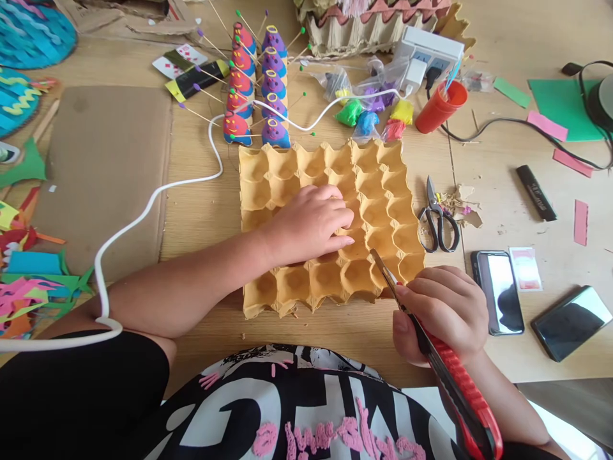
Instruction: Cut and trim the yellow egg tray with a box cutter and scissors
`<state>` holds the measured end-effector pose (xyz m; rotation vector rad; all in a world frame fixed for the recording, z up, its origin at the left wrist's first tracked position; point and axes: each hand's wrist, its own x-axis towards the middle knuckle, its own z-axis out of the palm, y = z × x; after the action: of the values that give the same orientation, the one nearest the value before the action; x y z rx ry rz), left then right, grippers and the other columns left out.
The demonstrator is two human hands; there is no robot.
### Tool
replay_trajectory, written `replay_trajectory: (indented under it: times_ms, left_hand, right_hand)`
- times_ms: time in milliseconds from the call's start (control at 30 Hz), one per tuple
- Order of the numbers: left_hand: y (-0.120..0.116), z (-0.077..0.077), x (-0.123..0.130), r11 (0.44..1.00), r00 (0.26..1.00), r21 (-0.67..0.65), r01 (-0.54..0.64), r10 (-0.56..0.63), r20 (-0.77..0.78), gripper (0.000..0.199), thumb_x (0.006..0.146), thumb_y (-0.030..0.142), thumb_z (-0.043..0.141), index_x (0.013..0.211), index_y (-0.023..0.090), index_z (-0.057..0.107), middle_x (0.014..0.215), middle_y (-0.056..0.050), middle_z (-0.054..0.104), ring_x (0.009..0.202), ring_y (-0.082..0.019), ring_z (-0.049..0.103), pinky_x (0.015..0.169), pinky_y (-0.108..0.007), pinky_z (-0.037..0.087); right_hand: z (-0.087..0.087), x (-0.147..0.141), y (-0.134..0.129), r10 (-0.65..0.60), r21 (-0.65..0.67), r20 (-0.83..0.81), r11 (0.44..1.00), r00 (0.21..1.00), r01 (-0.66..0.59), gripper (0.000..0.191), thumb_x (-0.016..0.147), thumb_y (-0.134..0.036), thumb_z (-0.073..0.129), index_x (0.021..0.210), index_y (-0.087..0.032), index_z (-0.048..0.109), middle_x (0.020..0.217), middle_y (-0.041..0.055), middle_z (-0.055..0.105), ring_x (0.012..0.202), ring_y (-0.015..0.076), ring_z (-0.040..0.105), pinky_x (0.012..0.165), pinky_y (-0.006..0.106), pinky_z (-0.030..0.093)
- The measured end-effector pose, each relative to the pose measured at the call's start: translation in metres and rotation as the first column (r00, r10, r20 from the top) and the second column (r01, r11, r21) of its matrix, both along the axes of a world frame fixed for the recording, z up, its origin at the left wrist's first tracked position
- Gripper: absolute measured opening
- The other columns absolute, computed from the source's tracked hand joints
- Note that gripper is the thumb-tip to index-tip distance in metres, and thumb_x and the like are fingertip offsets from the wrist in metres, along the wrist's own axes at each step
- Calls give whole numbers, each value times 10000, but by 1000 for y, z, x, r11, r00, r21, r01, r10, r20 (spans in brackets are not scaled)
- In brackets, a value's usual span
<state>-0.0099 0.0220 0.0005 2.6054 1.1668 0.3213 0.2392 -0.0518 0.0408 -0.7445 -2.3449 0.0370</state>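
Red-handled cutter (pixel 460 374), one, clamped in right hand (pixel 445 313). Yellow egg tray (pixel 376 211), one, on table (pixel 196 211); left hand (pixel 309 223) atop, thumb and fingers apart. Tray likely light, stiffish, tearable; best held by rim.

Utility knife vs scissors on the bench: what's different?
The utility knife is in the right hand; the scissors lie loose on the table.
The knife has one long red-and-black body; the scissors have two black loop handles.
The knife's tip points away to the left over the egg tray; the scissors' tip points away from the person.
Both are cutting tools.
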Motion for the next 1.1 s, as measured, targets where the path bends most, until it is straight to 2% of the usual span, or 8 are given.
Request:
replay_trajectory:
  times_ms: [333,533,700,900,1100]
  left_hand:
    - [0,1,0,1000,1000,-2,3,-3,-11,264,971,428,750,896,189,666,1039,-74,739,1271,-324,593,1026,-453,452]
    - [1,0,0,1000,1000,3,-2,2,-12,261,979,430,736,912,187,671,1039,-71,741,1288,-328,581,1028,-451,444]
    - [0,1,0,1000,1000,-10,3,-3,-7,255,985,425,730,912,188,673,1042,-71,740,1284,-324,583,1033,-452,440]
    - [0,0,0,1000,1000,6,-9,9,-6,245,981,419,735,923,188,680,1054,-76,743,1296,-329,576,1044,-459,439]
    - [0,0,0,1000,1000,5,2,-2,-2,257,980,426,737,905,189,673,1044,-73,742,1279,-324,587,1029,-453,447]
  right_hand:
    - [1,0,-1,-11,-36,-13,999,1000,11,216,791,-140,605,980,-237,564,681,-4,636,591,176,572,563,336,471]
    - [2,-2,-1,-50,-116,13,992,999,51,231,814,-130,622,996,-251,546,695,-12,645,602,179,604,564,332,473]
    - [2,0,-3,-28,-63,-29,998,999,26,231,800,-137,606,1000,-248,569,696,0,645,598,185,591,559,350,474]
    - [-3,-4,1,-52,-110,16,992,999,54,225,816,-139,628,985,-256,536,691,-16,637,589,170,573,549,328,470]
    - [-4,-1,-2,-37,-59,-25,998,999,36,212,806,-146,615,985,-246,563,702,7,647,615,186,595,567,349,483]
